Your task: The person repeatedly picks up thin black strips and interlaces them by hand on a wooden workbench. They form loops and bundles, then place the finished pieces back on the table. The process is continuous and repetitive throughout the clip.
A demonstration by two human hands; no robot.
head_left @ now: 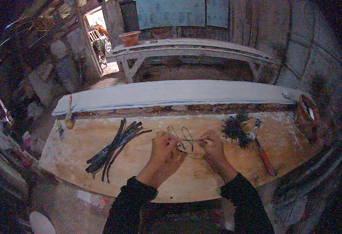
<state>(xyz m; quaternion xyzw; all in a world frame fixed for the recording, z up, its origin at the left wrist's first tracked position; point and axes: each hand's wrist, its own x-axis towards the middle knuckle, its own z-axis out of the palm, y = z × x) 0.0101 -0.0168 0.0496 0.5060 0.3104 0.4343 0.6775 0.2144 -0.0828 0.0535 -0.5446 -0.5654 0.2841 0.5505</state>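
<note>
Over the middle of the wooden board, both my hands hold a thin, dark looped strand (186,139); whether it is wire or string I cannot tell. My left hand (165,150) pinches one side of it, fingers closed. A short distance away, my right hand (212,145) grips the other side between closed fingertips. Loops stick up between and beyond the hands. Left of them lies a loose bundle of long dark strips (114,148). To the right sits a dark, bristly bundle (236,128), beside a tool with a red handle (265,158).
The wooden board (140,177) has a rounded near edge. Behind it lies a long stack of white sheets (171,93). A brown round container (309,113) stands at the right end. Farther back are a white bench (194,45), a reddish bowl (129,39) and a bright doorway (103,39).
</note>
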